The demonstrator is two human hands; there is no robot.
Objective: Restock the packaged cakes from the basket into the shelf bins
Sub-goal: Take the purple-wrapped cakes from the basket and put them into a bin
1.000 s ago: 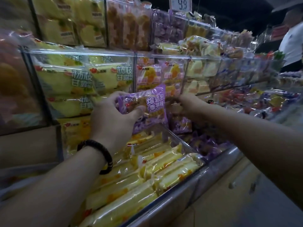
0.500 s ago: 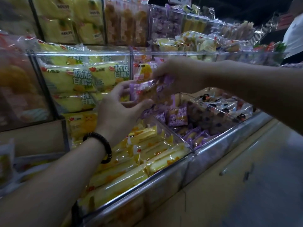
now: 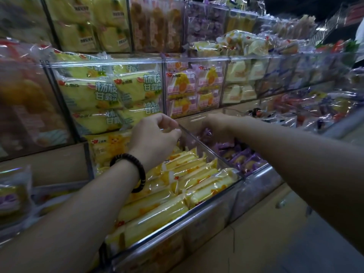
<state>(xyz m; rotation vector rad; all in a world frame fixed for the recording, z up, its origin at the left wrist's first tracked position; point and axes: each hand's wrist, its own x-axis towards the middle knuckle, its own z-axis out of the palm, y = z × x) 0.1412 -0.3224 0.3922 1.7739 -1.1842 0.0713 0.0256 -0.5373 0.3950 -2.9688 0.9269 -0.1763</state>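
The purple cake point(image 3: 206, 133) lies at the back of its bin point(image 3: 260, 182), just 3 o'clock of centre, under our right hand point(image 3: 218, 125). Its fingers dip out of sight, so we cannot tell if they hold it. Our left hand point(image 3: 155, 134), at 9 o'clock, curls at the divider point(image 3: 197, 142), with no pack seen in it. Released carelessly, the slick wrapper could slip over that divider into the yellow cakes point(image 3: 187, 174) at 6 o'clock. Clear bins crowd around, with a dim floor point(image 3: 295, 243) at 5 o'clock.

Clear shelf bins point(image 3: 212, 196) are filled in tiers: yellow cake packs point(image 3: 177, 186) in front, purple packs point(image 3: 242, 159) beside them.
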